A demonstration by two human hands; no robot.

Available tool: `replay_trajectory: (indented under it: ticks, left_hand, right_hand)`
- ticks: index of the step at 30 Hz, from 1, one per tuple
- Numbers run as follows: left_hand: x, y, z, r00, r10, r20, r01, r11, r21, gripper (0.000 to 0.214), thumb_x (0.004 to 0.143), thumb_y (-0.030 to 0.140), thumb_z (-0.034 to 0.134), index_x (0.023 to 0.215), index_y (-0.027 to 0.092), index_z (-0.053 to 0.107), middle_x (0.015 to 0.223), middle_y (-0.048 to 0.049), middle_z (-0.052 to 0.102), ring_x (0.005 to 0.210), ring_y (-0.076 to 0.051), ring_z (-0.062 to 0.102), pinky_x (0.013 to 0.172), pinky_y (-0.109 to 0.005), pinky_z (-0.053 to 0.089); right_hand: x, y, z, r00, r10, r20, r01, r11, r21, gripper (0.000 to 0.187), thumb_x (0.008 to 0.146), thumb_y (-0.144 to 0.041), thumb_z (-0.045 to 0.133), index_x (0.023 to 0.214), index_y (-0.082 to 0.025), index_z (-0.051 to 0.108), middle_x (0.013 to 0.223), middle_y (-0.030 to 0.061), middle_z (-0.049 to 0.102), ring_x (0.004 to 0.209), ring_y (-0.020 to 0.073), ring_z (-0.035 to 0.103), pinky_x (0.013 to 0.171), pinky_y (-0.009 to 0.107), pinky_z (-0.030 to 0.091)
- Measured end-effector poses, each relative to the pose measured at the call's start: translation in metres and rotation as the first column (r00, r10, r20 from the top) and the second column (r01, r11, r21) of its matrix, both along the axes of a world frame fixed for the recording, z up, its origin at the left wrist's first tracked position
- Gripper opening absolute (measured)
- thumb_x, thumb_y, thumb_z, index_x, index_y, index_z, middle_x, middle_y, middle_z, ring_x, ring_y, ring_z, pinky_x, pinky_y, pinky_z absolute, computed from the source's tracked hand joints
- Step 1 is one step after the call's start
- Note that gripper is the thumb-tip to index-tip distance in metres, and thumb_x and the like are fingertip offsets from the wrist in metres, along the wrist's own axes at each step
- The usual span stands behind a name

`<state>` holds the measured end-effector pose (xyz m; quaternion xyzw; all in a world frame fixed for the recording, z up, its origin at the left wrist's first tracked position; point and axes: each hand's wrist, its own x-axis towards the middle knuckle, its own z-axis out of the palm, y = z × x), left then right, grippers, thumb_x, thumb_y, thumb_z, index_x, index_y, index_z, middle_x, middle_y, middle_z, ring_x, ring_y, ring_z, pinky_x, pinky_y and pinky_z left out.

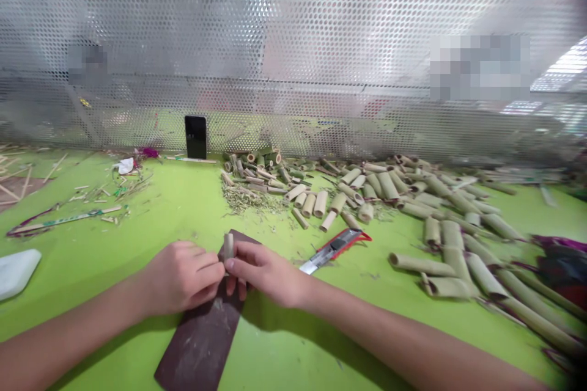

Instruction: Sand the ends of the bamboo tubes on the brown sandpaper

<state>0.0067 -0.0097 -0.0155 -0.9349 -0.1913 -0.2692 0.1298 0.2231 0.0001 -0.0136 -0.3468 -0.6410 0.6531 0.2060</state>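
A short, pale piece of bamboo (228,244) stands upright between my two hands. My right hand (274,274) pinches it with thumb and forefinger, the other fingers curling underneath. From the other side, the fingers of my left hand (183,278) are closed at its lower end, where the exact grip is partly hidden. Under both hands lies a dark brown strip of what looks like sandpaper (202,345), dusted with pale scratches. Just beyond my right hand a red utility knife (337,247) rests with its blade out, pointing toward me.
Several cut bamboo tubes (389,186) are heaped at the back and right, with shavings (250,200) beside them. A phone (196,137) leans on the perforated metal screen (293,55). A white block (17,272) and thin sticks (68,220) lie left on the green table (284,348).
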Motion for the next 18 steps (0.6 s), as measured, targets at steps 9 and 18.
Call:
replay_trajectory:
  ticks: [9, 18]
  left_hand:
    - [0.0013, -0.0015, 0.0011, 1.000, 0.006, 0.024, -0.007, 0.999, 0.045, 0.028, 0.101, 0.018, 0.043, 0.074, 0.019, 0.051, 0.060, 0.0032, 0.052, 0.052, -0.013, 0.043, 0.052, -0.029, 0.032]
    - [0.0020, -0.0012, 0.0045, 1.000, 0.005, 0.010, -0.006, 0.997, 0.071, 0.029, 0.101, 0.019, 0.042, 0.073, 0.019, 0.051, 0.060, 0.0031, 0.052, 0.052, -0.012, 0.043, 0.052, -0.029, 0.031]
  right_hand:
    - [-0.0015, -0.0006, 0.0047, 1.000, 0.016, 0.026, -0.016, 1.000, -0.018, 0.033, 0.096, -0.048, 0.062, 0.090, -0.016, 0.057, 0.076, 0.0042, 0.067, 0.061, 0.0118, 0.060, 0.058, 0.025, 0.045]
    - [-0.0008, -0.0005, 0.0075, 0.999, 0.037, 0.025, -0.037, 0.999, -0.025, 0.022, 0.099, -0.035, 0.058, 0.089, -0.016, 0.056, 0.075, 0.0030, 0.066, 0.063, 0.0121, 0.061, 0.062, 0.025, 0.048]
